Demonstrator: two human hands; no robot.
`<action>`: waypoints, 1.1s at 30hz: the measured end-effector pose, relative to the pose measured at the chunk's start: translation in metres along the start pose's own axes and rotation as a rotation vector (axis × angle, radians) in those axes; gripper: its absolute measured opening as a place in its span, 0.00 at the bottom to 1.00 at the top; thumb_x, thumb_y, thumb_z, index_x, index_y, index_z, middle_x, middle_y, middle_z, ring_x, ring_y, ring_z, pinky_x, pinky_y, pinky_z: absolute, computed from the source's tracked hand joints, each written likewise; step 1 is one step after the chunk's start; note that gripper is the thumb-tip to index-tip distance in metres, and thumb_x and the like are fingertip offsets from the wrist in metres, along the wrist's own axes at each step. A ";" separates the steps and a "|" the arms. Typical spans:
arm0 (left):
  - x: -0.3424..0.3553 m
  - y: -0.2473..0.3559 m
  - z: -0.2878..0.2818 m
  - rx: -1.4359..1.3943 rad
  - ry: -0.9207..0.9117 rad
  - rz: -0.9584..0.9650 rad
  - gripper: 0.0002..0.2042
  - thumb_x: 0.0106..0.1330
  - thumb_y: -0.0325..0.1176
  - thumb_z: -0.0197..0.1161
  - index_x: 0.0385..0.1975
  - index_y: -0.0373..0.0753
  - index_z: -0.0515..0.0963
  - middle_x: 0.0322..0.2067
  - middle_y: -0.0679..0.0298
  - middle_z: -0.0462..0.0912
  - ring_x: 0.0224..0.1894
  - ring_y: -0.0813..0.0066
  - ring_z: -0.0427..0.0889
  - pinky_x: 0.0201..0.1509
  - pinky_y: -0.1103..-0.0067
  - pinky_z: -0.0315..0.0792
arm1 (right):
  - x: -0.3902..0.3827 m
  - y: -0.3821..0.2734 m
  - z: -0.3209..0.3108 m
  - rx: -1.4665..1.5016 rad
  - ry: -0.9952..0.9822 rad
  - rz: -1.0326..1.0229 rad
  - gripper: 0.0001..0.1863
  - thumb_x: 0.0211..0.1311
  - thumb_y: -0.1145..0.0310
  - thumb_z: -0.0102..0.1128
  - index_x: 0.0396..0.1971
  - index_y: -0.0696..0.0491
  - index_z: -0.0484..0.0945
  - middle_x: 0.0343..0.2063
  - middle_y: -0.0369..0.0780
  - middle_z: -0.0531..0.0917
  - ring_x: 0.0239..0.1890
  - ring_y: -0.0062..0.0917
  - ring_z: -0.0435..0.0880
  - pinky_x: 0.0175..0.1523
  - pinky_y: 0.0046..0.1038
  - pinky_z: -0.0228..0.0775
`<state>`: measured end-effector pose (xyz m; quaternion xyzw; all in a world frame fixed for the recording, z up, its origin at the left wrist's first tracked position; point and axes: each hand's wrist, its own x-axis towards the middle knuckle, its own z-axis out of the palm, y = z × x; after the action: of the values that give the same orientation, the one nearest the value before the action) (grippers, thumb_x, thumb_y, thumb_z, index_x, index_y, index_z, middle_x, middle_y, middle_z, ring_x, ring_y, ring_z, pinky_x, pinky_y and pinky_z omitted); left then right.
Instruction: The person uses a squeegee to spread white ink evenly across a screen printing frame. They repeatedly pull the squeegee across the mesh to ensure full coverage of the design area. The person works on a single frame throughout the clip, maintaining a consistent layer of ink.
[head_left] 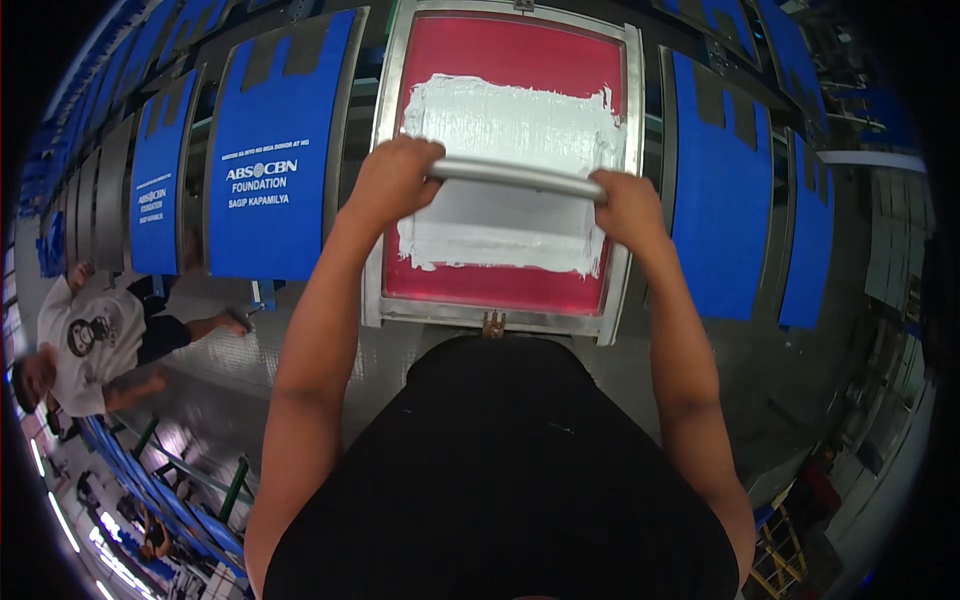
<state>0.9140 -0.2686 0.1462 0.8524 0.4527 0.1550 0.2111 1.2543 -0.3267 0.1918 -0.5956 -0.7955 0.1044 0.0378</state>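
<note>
Both my hands grip a grey metal-handled squeegee (515, 177) that lies crosswise over a screen printing frame. My left hand (400, 178) is wrapped round its left end, and my right hand (632, 208) closes on the right end. Beneath it, white ink (510, 115) is spread in a rough-edged rectangle on the red mesh (510, 48). A silver metal frame (633, 100) borders the mesh. Whatever lies under the screen is hidden, and so is most of the squeegee's lower edge.
Blue fabric panels (270, 215) with white print lie on boards to the left. Plain blue panels (722, 240) are on the right. A metal clamp (494, 323) sits at the frame's near edge. Another person in a white shirt (95, 340) stands at the far left.
</note>
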 end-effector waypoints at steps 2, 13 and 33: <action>0.032 -0.013 0.013 0.047 0.054 -0.025 0.18 0.48 0.29 0.67 0.41 0.38 0.77 0.39 0.56 0.81 0.44 0.57 0.78 0.49 0.66 0.71 | 0.035 0.015 0.007 -0.135 0.014 0.045 0.14 0.44 0.76 0.57 0.36 0.53 0.78 0.32 0.45 0.82 0.39 0.40 0.80 0.52 0.45 0.69; -0.091 0.031 0.034 -0.029 0.009 -0.066 0.20 0.40 0.27 0.66 0.38 0.39 0.76 0.34 0.59 0.76 0.41 0.57 0.75 0.46 0.65 0.67 | -0.076 -0.046 0.024 -0.051 -0.192 0.110 0.20 0.40 0.78 0.61 0.39 0.53 0.75 0.37 0.42 0.79 0.46 0.37 0.77 0.62 0.49 0.57; 0.020 -0.019 0.059 0.028 0.184 -0.053 0.08 0.41 0.26 0.66 0.24 0.39 0.80 0.23 0.55 0.81 0.29 0.54 0.80 0.37 0.63 0.72 | 0.031 0.013 0.048 -0.185 -0.150 0.141 0.22 0.39 0.75 0.61 0.41 0.50 0.82 0.33 0.44 0.84 0.40 0.38 0.81 0.60 0.43 0.61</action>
<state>0.9382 -0.2557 0.0878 0.8251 0.4946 0.2206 0.1610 1.2486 -0.2995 0.1407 -0.6415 -0.7586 0.0772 -0.0841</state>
